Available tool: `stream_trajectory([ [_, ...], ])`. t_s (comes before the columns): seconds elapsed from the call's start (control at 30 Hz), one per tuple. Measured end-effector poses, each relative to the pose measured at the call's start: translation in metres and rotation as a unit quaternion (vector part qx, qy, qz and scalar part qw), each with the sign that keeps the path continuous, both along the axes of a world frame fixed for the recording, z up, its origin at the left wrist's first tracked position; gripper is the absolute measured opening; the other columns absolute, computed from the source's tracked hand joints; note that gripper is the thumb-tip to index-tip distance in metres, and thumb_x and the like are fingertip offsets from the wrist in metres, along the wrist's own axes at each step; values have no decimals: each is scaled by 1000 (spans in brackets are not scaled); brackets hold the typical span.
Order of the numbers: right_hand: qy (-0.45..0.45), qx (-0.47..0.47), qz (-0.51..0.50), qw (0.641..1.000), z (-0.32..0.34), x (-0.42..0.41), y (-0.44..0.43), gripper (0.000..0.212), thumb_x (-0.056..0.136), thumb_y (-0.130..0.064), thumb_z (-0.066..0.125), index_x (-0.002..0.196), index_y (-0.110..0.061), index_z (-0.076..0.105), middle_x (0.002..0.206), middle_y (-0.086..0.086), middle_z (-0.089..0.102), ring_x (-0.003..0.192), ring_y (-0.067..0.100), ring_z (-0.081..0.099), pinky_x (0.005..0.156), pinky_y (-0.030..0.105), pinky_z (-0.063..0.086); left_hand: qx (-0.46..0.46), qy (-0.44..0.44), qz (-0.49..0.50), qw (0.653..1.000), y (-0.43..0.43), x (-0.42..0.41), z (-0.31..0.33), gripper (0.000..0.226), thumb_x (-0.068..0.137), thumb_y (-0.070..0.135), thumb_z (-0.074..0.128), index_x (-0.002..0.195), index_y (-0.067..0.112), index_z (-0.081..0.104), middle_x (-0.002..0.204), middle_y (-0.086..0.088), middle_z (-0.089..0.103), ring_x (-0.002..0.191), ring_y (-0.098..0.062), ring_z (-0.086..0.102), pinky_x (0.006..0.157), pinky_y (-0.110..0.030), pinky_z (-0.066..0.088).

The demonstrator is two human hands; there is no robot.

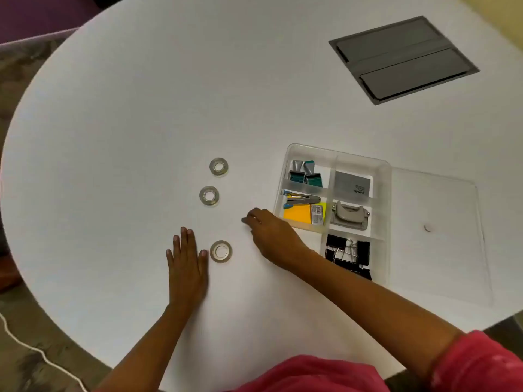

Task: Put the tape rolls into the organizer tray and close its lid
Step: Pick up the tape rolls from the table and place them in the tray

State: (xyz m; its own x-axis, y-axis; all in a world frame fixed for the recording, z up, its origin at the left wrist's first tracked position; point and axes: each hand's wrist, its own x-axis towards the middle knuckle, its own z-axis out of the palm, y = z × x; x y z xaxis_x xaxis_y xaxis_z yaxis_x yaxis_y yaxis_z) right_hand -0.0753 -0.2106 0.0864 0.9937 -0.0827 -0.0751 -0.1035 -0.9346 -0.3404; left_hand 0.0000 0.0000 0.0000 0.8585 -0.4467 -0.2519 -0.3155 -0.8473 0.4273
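Three clear tape rolls lie flat on the white table: a far one, a middle one and a near one. My left hand rests flat on the table, fingers spread, its thumb beside the near roll. My right hand hovers low between the rolls and the clear organizer tray, fingers curled and pointing left; whether it holds anything cannot be told. The tray's clear lid lies open flat to the right of the tray.
The tray's compartments hold teal binder clips, a grey card, yellow sticky notes, a hole punch and black binder clips. A grey cable hatch is set into the table at the far right. The round table's edge curves at left.
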Motion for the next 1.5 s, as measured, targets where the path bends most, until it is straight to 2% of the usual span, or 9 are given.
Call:
stream_trajectory([
  [0.17,96,-126,13,987,-12,29,5,45,83,0,63,124,-1,46,123,20,51,110,33,48,87,36,45,46,-44,-31,998,4,1,-6,67,94,45,12,151,12,0,161,-3,-4,150,-21,-4,122,-42,2],
  [0.33,149,-138,-41,978,-15,42,8,38,83,-2,63,117,-1,46,117,18,52,101,29,53,81,32,44,67,-84,-24,994,4,-1,-12,66,95,45,11,151,12,1,161,-5,0,149,-22,-1,122,-42,6],
  [0.53,126,-115,-34,985,-21,45,8,41,79,4,64,115,-1,45,115,18,52,100,28,51,81,32,42,60,-86,-15,994,5,-2,-17,63,97,42,16,151,14,-1,161,-2,-2,149,-19,-3,122,-42,6],
  [0.67,-25,-81,-18,996,2,36,0,46,62,12,71,104,2,56,100,20,60,84,30,56,72,36,46,61,-88,-16,994,5,-2,-17,62,98,40,17,151,15,-1,161,-2,-3,149,-19,-3,123,-42,7],
  [0.77,-87,-68,-68,992,24,15,-10,47,56,4,74,100,-6,61,102,15,63,89,31,60,86,42,43,56,-92,-16,994,5,-2,-18,61,98,39,17,151,14,0,161,-2,-1,149,-19,-2,123,-42,7],
  [0.87,-71,-69,-80,992,35,-14,-22,43,62,-7,74,102,-12,60,108,8,63,101,28,60,92,42,29,54,-98,-15,994,6,-2,-19,61,98,38,17,152,14,1,161,-3,2,150,-19,0,122,-42,9],
  [1.07,9,-84,-44,996,31,-62,-46,42,65,-23,85,99,-8,65,99,10,68,88,30,67,96,54,40,48,-101,-15,994,5,-3,-19,61,98,39,17,152,14,2,162,-3,2,150,-20,0,122,-43,9],
  [1.23,42,-107,19,993,17,-67,-58,52,45,-19,95,89,-10,70,88,7,74,78,26,72,91,57,45,48,-102,-13,994,5,-3,-18,61,98,38,18,152,13,3,162,-4,3,150,-20,1,122,-43,9],
  [1.5,53,-150,45,986,-1,-64,-60,51,41,3,90,85,-11,69,81,8,71,72,24,70,88,57,49,43,-102,-10,994,5,-4,-17,60,98,37,18,151,14,2,161,-3,3,150,-20,1,122,-42,8],
])
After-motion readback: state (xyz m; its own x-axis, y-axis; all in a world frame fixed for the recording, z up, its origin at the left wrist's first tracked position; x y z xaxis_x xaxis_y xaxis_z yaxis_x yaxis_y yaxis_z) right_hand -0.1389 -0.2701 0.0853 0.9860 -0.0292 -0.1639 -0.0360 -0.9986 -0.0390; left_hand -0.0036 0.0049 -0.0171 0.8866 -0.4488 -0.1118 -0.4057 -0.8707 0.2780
